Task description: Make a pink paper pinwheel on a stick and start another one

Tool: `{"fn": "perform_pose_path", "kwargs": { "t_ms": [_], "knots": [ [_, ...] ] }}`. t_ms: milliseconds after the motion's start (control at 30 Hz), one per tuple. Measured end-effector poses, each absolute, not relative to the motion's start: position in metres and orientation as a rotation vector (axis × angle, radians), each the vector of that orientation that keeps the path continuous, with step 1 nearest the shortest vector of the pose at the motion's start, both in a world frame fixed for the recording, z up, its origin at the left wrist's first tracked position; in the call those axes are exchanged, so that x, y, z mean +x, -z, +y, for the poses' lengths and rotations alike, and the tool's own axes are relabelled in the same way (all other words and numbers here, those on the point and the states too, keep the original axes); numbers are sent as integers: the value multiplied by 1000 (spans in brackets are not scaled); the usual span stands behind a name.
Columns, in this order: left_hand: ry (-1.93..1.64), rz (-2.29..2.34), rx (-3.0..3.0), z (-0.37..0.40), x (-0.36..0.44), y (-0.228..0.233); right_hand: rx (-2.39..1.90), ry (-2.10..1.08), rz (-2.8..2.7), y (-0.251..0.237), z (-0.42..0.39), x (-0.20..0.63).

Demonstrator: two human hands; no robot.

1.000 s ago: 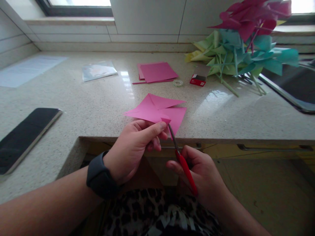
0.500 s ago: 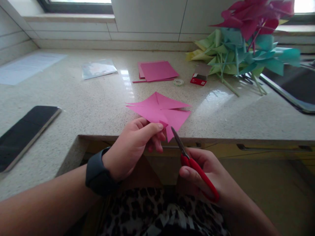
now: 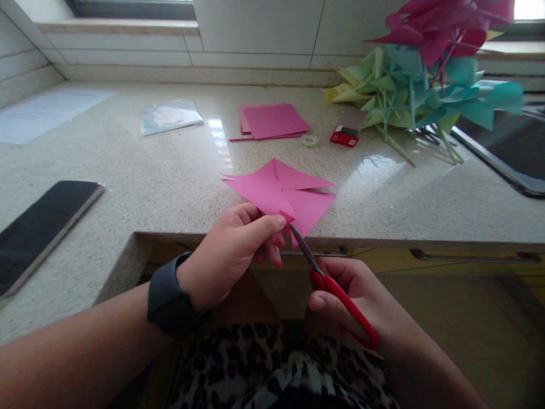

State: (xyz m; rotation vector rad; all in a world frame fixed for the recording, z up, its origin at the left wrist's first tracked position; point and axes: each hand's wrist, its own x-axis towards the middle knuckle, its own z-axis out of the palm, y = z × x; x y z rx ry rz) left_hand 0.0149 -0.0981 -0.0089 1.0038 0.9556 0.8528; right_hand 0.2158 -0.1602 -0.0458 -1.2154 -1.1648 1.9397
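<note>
My left hand (image 3: 232,253) pinches the near corner of a pink paper square (image 3: 283,193) with slits cut in from its corners, holding it just above the counter's front edge. A dark watch sits on that wrist. My right hand (image 3: 355,298) grips red-handled scissors (image 3: 332,284). Their blades point up and left, and the tips touch the paper's near corner beside my left thumb.
On the speckled counter (image 3: 170,182) lie a black phone (image 3: 38,227) at left, a plastic sleeve (image 3: 170,116), a stack of pink paper (image 3: 272,120), a tape roll (image 3: 309,140) and a red box (image 3: 347,133). Several paper pinwheels (image 3: 421,68) are heaped at the back right. A dark tray (image 3: 506,147) sits far right.
The scissors pulled back down and right from the paper, then came up again so the tips meet its near corner. The paper shifted slightly to the right.
</note>
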Motion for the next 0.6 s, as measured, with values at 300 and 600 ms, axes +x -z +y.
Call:
{"fn": "perform_pose_path", "kwargs": {
  "t_ms": [300,600],
  "knots": [
    [-856,937,999,-97,15,10,-1228,-1948,-1164,43,-158,216],
    [-826,928,998,-96,14,11,-1375,-1872,-1254,40,-158,221]
  ]
}}
